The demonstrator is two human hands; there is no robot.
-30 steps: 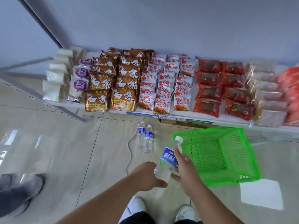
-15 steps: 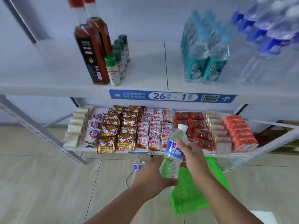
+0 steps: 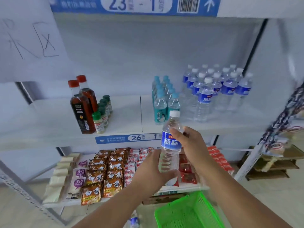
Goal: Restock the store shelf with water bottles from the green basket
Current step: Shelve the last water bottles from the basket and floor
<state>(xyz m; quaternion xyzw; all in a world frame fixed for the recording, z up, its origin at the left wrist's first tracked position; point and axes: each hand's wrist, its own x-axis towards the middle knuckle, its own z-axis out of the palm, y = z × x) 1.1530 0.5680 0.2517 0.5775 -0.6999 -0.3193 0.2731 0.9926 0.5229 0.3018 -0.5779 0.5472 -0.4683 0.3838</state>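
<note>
water bottle (image 3: 171, 142) between both hands

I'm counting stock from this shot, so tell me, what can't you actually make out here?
All in the head view.
green basket: the bottom edge cuts it off; contents unknown.
floor bottle: mostly cut off by the bottom edge.
shelf label: right end hidden behind the held bottle.
shelved water bottles: rear rows blurred and overlapped; no sure count.
</note>
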